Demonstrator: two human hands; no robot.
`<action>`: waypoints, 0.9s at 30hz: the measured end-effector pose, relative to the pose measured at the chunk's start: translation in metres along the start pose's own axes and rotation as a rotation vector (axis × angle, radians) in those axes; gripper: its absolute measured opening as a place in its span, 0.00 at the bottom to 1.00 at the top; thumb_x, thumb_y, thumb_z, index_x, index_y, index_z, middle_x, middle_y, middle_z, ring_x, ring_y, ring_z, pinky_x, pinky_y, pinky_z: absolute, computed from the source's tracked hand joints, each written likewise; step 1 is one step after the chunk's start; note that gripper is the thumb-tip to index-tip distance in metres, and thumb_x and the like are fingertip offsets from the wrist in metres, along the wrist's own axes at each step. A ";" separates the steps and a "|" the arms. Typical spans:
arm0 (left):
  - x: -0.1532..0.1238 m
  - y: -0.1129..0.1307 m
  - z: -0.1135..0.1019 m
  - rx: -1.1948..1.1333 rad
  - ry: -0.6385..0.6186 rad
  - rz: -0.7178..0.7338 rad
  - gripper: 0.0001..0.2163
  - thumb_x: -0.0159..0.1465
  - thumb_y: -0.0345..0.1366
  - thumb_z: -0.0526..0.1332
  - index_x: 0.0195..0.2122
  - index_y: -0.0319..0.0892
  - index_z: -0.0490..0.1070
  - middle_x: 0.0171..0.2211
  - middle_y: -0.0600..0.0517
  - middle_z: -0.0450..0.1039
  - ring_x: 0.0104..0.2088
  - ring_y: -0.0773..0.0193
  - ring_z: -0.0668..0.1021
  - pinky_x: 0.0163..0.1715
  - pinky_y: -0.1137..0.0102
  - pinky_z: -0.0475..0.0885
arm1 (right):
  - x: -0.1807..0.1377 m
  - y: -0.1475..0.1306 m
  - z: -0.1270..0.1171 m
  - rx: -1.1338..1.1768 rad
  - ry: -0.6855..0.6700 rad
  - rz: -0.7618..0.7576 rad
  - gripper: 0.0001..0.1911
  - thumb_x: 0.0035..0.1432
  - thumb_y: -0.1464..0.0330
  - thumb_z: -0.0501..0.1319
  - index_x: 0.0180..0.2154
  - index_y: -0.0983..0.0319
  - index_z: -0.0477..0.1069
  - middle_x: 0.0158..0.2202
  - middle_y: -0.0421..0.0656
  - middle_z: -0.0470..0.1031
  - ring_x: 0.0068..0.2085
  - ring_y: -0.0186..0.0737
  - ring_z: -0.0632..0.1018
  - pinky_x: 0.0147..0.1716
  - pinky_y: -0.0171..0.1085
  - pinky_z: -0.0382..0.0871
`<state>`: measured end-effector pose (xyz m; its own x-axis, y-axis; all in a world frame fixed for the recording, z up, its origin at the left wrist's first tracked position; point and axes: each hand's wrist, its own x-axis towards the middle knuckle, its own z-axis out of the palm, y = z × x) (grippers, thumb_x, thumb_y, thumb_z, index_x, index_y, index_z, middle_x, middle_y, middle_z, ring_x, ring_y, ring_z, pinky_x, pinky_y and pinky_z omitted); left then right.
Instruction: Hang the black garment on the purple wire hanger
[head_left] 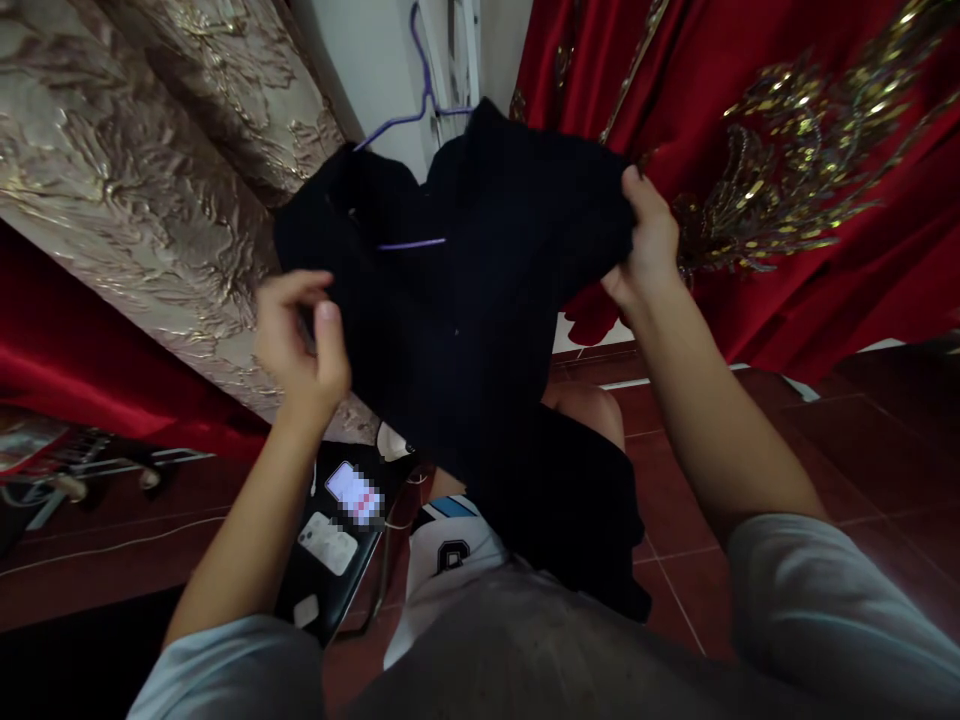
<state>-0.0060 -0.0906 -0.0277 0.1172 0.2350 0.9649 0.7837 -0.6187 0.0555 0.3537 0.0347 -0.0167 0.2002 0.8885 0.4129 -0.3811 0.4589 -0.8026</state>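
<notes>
A dark navy shirt point(480, 300) hangs in front of me on a thin purple hanger point(427, 100). The hanger's hook rises above the collar, and its lower bar shows through the neck opening. My right hand point(649, 240) grips the shirt's edge on the right side, thumb on top of the cloth. Against the shirt's left side is my left hand point(304, 340), its thumb and forefinger apart and no cloth visibly pinched between them. The shirt's lower part drapes down over my lap, where folds hide its hem.
Red curtain-like fabric with gold sequins point(795, 170) hangs at the right. Textured beige fabric point(187, 200) hangs at the left. Beside my lap, a black seat or table point(356, 575) holds a lit phone point(352, 490) and a white phone point(328, 543). The floor point(675, 560) is red tile.
</notes>
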 end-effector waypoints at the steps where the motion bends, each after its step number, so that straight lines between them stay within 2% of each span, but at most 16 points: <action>1: -0.011 0.005 0.003 -0.002 -0.098 0.063 0.15 0.75 0.40 0.54 0.53 0.37 0.74 0.41 0.46 0.76 0.36 0.61 0.78 0.41 0.66 0.74 | -0.008 -0.002 -0.005 -0.005 0.019 -0.019 0.15 0.68 0.52 0.56 0.38 0.53 0.72 0.36 0.43 0.79 0.53 0.34 0.75 0.55 0.40 0.69; 3: -0.032 0.016 0.012 -0.005 -0.362 0.122 0.15 0.75 0.37 0.54 0.57 0.42 0.74 0.37 0.49 0.78 0.31 0.62 0.79 0.35 0.68 0.73 | -0.030 -0.004 -0.015 -0.018 0.057 -0.037 0.12 0.64 0.53 0.61 0.37 0.54 0.72 0.37 0.42 0.78 0.52 0.38 0.76 0.53 0.41 0.71; 5: -0.051 0.028 0.024 0.046 -0.612 0.040 0.19 0.75 0.40 0.55 0.65 0.46 0.68 0.36 0.49 0.79 0.30 0.60 0.80 0.31 0.69 0.73 | -0.051 -0.003 -0.023 -0.022 0.096 -0.030 0.12 0.61 0.54 0.64 0.37 0.55 0.72 0.40 0.42 0.79 0.50 0.41 0.78 0.50 0.42 0.74; 7: -0.064 0.040 0.035 0.100 -0.741 -0.105 0.24 0.75 0.43 0.55 0.70 0.46 0.62 0.39 0.46 0.80 0.33 0.57 0.81 0.31 0.67 0.73 | -0.063 0.000 -0.029 -0.015 0.142 0.008 0.15 0.58 0.53 0.66 0.39 0.57 0.73 0.42 0.44 0.78 0.50 0.44 0.79 0.47 0.44 0.76; 8: -0.068 0.045 0.040 0.094 -0.746 -0.164 0.24 0.75 0.43 0.55 0.70 0.44 0.62 0.41 0.44 0.80 0.34 0.55 0.81 0.33 0.66 0.74 | -0.065 0.002 -0.031 -0.017 0.163 0.038 0.16 0.57 0.53 0.66 0.39 0.58 0.73 0.43 0.44 0.78 0.50 0.46 0.79 0.47 0.44 0.77; 11: -0.075 0.060 0.048 -0.056 -0.567 -0.316 0.18 0.75 0.38 0.55 0.63 0.41 0.71 0.47 0.43 0.80 0.39 0.56 0.80 0.42 0.64 0.75 | -0.069 0.007 -0.034 -0.122 0.232 0.052 0.14 0.57 0.57 0.65 0.40 0.59 0.72 0.43 0.45 0.77 0.53 0.46 0.78 0.50 0.46 0.76; 13: -0.079 0.074 0.050 -0.160 -0.399 -0.386 0.12 0.75 0.34 0.56 0.53 0.42 0.78 0.45 0.47 0.81 0.38 0.59 0.79 0.43 0.66 0.74 | -0.084 0.013 -0.031 -0.284 0.358 -0.093 0.14 0.57 0.63 0.65 0.45 0.57 0.71 0.49 0.44 0.75 0.57 0.44 0.76 0.55 0.46 0.72; 15: -0.084 0.093 0.051 -0.234 -0.253 -0.467 0.10 0.73 0.32 0.58 0.48 0.43 0.79 0.41 0.49 0.81 0.35 0.62 0.77 0.39 0.68 0.73 | -0.116 0.023 -0.021 -0.456 0.547 -0.278 0.20 0.56 0.65 0.66 0.51 0.56 0.68 0.56 0.44 0.71 0.60 0.43 0.72 0.59 0.46 0.69; 16: -0.087 0.104 0.051 -0.277 -0.196 -0.524 0.09 0.73 0.32 0.58 0.47 0.43 0.79 0.40 0.50 0.80 0.33 0.64 0.76 0.36 0.69 0.72 | -0.138 0.029 -0.014 -0.516 0.627 -0.315 0.20 0.58 0.64 0.65 0.52 0.56 0.67 0.57 0.45 0.70 0.60 0.43 0.72 0.58 0.46 0.68; 17: -0.091 0.115 0.052 -0.324 -0.149 -0.590 0.09 0.73 0.32 0.59 0.48 0.43 0.78 0.39 0.50 0.79 0.30 0.66 0.74 0.33 0.71 0.70 | -0.160 0.036 -0.006 -0.529 0.655 -0.287 0.17 0.60 0.62 0.64 0.50 0.56 0.68 0.53 0.45 0.71 0.55 0.42 0.74 0.54 0.45 0.70; 18: -0.094 0.126 0.053 -0.372 -0.113 -0.658 0.09 0.73 0.32 0.59 0.50 0.43 0.78 0.40 0.50 0.78 0.27 0.68 0.72 0.29 0.72 0.69 | -0.183 0.043 0.004 -0.512 0.594 -0.189 0.13 0.62 0.60 0.63 0.45 0.57 0.69 0.46 0.44 0.73 0.47 0.41 0.77 0.48 0.42 0.72; 19: -0.098 0.137 0.053 -0.419 -0.088 -0.720 0.09 0.73 0.33 0.60 0.51 0.43 0.77 0.40 0.50 0.77 0.25 0.70 0.69 0.26 0.74 0.66 | -0.204 0.050 0.013 -0.483 0.430 -0.035 0.13 0.63 0.56 0.63 0.40 0.59 0.69 0.38 0.43 0.73 0.40 0.40 0.76 0.42 0.40 0.72; 20: -0.100 0.146 0.053 -0.456 -0.074 -0.770 0.10 0.73 0.33 0.61 0.52 0.43 0.76 0.39 0.50 0.75 0.23 0.71 0.67 0.24 0.75 0.64 | -0.221 0.056 0.022 -0.437 0.196 0.147 0.17 0.64 0.52 0.61 0.35 0.60 0.70 0.32 0.41 0.72 0.34 0.39 0.75 0.36 0.38 0.70; 22: -0.104 0.161 0.051 -0.502 -0.065 -0.838 0.10 0.73 0.34 0.61 0.54 0.44 0.75 0.37 0.52 0.73 0.23 0.72 0.65 0.22 0.76 0.63 | -0.245 0.062 0.036 -0.331 -0.064 0.402 0.25 0.65 0.46 0.57 0.29 0.61 0.68 0.25 0.39 0.68 0.28 0.36 0.70 0.29 0.36 0.65; 24: -0.104 0.171 0.047 -0.521 -0.068 -0.867 0.10 0.73 0.35 0.61 0.54 0.45 0.75 0.35 0.52 0.71 0.24 0.71 0.66 0.22 0.76 0.64 | -0.253 0.061 0.044 -0.287 -0.084 0.462 0.29 0.65 0.45 0.57 0.25 0.61 0.64 0.22 0.37 0.62 0.25 0.33 0.65 0.26 0.35 0.59; 27: -0.102 0.178 0.043 -0.528 -0.067 -0.885 0.11 0.73 0.35 0.62 0.54 0.47 0.75 0.34 0.52 0.70 0.24 0.69 0.66 0.23 0.75 0.66 | -0.249 0.050 0.046 -0.307 0.025 0.375 0.27 0.63 0.49 0.62 0.23 0.61 0.58 0.22 0.35 0.56 0.25 0.30 0.60 0.25 0.34 0.54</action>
<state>0.1475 -0.1920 -0.1269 -0.3247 0.7978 0.5080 0.2398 -0.4501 0.8602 0.2436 -0.1640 -0.1400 0.1229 0.9904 0.0639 -0.1477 0.0820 -0.9856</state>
